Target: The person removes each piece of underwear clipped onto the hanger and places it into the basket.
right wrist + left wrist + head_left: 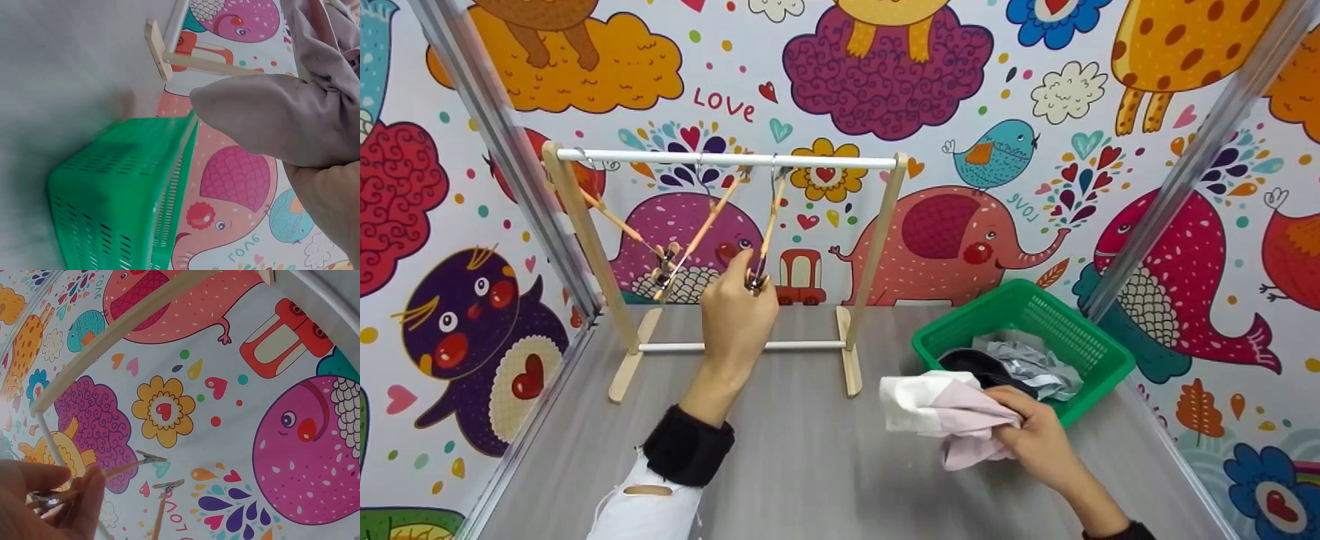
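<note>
Three wooden clip hangers hang by metal hooks from the white rod of a small wooden rack (619,300). My left hand (735,319) pinches the near end of the rightmost hanger (771,217), close to its metal clip (755,281); the left wrist view shows the fingers (93,498) around that end. The left hanger (615,217) and the middle hanger (712,217) hang beside it. My right hand (1039,442) grips a bunched pale pink and white cloth (952,412) in front of the basket. Folds hide what kind of item the cloth is.
A green plastic basket (1110,367) stands right of the rack, holding a black item (979,367) and a crumpled silvery-grey item (1035,364). The rack's wooden feet (849,352) rest on the grey tabletop (787,450). Patterned walls and metal posts (1177,165) enclose the space.
</note>
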### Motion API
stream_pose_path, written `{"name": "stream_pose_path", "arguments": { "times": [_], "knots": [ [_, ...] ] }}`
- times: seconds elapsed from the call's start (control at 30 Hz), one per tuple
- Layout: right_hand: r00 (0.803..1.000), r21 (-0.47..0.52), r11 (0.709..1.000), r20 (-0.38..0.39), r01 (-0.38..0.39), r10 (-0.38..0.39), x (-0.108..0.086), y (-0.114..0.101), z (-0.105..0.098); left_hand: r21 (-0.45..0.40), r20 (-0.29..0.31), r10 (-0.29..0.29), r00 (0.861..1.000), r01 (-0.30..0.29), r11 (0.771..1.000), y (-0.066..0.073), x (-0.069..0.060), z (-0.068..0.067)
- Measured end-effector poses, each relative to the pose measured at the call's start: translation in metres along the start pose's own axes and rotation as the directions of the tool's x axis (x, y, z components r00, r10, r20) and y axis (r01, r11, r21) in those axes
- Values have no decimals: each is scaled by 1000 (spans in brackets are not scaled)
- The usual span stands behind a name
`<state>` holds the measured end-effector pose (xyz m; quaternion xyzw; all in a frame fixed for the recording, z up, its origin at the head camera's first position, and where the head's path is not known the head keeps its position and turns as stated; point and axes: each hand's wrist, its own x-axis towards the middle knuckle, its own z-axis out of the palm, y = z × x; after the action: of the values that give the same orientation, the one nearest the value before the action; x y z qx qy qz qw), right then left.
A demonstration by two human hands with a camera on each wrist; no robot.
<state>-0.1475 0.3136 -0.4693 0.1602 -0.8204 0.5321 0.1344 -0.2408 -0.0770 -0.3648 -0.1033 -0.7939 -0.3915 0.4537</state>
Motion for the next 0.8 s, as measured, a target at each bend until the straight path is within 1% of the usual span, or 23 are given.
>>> {"name": "stream_pose_path", "arguments": {
  "times": [0.23, 0.33, 0.47, 0.57, 0.7, 0.8],
  "knots": [
    [994, -37, 998, -100, -56, 52, 7, -3, -13, -9, 2, -3, 1000, 3, 1000, -7, -11, -1],
    [991, -68, 996, -120, -62, 54, 9, -3, -19, -26, 4, -9, 1000, 9, 1000, -9, -14, -1],
    [985, -109, 989, -152, -97, 80, 12, -1, -26, -42, 8, -24, 1000, 24, 999, -12, -19, -2],
    [973, -106, 980, -176, -169, 149, 16, 0, -33, -45, 16, -49, 999, 50, 998, -14, -23, -3],
    [944, -77, 959, -211, -274, 253, 23, 3, -43, -37, 32, -76, 997, 77, 996, -20, -31, -6],
    [926, -65, 947, -242, -315, 291, 27, 5, -51, -16, 37, -82, 996, 83, 996, -27, -39, -9]
  ]
}}
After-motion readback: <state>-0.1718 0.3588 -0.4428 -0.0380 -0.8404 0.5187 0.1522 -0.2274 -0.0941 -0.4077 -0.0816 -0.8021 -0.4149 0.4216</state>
